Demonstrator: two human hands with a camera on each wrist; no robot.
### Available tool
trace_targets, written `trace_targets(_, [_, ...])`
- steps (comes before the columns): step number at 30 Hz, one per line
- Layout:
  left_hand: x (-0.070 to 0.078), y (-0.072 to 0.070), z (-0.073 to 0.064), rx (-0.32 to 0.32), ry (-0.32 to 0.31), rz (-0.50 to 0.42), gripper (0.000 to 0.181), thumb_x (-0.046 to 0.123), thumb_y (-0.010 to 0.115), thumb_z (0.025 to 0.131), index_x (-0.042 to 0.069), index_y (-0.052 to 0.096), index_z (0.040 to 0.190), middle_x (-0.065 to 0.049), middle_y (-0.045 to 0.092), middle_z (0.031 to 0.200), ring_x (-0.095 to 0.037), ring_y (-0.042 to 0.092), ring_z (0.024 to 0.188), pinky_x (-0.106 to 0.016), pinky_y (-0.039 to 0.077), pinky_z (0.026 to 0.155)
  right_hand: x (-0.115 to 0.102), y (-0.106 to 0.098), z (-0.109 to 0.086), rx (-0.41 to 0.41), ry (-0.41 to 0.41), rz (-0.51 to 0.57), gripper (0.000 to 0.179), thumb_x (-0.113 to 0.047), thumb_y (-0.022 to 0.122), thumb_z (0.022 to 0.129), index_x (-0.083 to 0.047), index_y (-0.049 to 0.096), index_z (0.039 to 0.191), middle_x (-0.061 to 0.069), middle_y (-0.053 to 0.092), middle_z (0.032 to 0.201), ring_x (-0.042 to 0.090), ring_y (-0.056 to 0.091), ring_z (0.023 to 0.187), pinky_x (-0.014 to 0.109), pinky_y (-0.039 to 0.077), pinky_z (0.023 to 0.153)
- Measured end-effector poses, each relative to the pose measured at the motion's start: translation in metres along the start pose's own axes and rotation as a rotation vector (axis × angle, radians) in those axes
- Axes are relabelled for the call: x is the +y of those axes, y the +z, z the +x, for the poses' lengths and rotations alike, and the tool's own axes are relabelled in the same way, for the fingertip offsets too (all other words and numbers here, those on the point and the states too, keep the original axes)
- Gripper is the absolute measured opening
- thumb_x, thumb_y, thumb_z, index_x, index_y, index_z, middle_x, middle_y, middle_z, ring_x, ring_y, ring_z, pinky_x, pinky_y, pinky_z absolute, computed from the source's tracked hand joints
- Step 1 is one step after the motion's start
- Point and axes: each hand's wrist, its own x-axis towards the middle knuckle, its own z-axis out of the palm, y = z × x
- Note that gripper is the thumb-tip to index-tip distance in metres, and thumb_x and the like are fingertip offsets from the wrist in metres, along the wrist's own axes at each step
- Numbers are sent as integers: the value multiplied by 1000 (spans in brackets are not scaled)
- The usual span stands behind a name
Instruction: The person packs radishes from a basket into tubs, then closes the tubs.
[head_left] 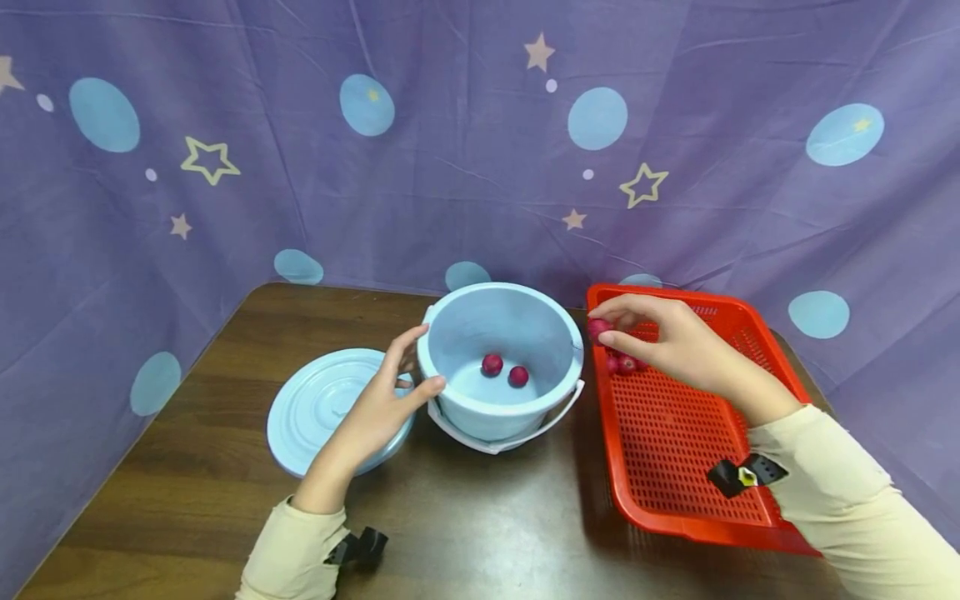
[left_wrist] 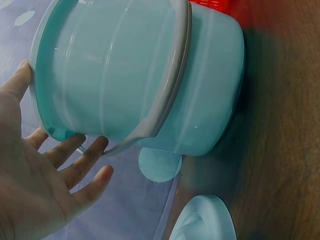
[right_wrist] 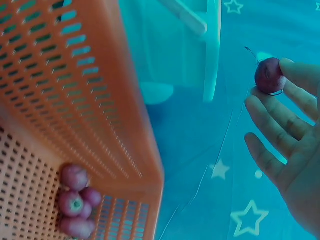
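Observation:
A small red radish [head_left: 597, 330] with a thin root tail is pinched between the thumb and fingertips of my right hand [head_left: 671, 342], over the back left corner of a red plastic basket [head_left: 626, 483]. Several more radishes [right_wrist: 76, 202] lie clustered in that corner of the basket. Left of it stands a light blue bucket [head_left: 498, 425], upright, with two radishes [head_left: 492, 364] on its inside floor. My left hand [head_left: 382, 408] rests on the bucket's left side, thumb and fingers spread along the rim [left_wrist: 37, 95].
A round light blue lid [head_left: 307, 417] lies on the brown wooden table [head_left: 480, 517], left of the bucket and partly behind my left hand. The bucket's white handle [head_left: 491, 450] hangs down at the front. A purple patterned curtain [head_left: 480, 150] stands behind the table.

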Motion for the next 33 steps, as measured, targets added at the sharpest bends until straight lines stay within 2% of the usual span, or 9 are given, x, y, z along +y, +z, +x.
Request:
trace_targets(3, [-1,1,0,-2,4,2,69,41,62,98,34,22,155,-9,35,154,-25,35,139,-53,33,104,-5,4,3,-7,-9,-16,27,-14,74,91,-14,69,118,1,68,90,15,65,69,30,56,61])
trace_targets(9, [-1,1,0,-1,8,1,69,40,62,98,34,23,154,-9,36,153,-25,36,139,-53,33,104,-13,15,10,-20,-82,-111,28,-18,76,89,-17,71,116,-10,67,98,7,63,87,26,53,74])
trace_targets(12, [-1,1,0,-4,8,0,69,40,62,98,33,23,154,-9,36,153,-25,36,139,-53,33,104,-15,20,13,-37,-104,-121,29,-17,78,88,-17,71,116,-13,68,99,6,62,89,29,51,73])
trace_targets(15, [-1,1,0,0,10,4,68,41,62,98,34,23,154,-9,37,153,-25,36,139,-52,33,104,-17,26,17,-54,-113,-124,29,-16,78,87,-18,71,115,-13,68,100,7,61,90,32,51,73])
trace_targets(21, [-2,1,0,7,12,0,68,40,62,98,35,24,154,-8,37,153,-24,37,138,-52,33,103,-18,36,23,-106,-132,-106,27,-11,77,87,-18,71,113,-12,68,104,12,61,94,38,51,82])
trace_targets(28, [-1,1,0,1,7,-7,68,40,61,99,35,23,154,-7,36,154,-23,36,139,-52,33,103,-16,46,26,-136,-172,-117,29,-10,80,85,-17,72,112,-11,69,103,11,61,93,33,51,77])
trace_targets(33, [0,0,0,1,7,-8,68,39,61,99,35,23,154,-7,35,154,-23,36,139,-53,33,104,-15,50,25,-161,-161,-119,28,-11,79,85,-17,73,111,-11,67,100,10,60,91,33,52,75])
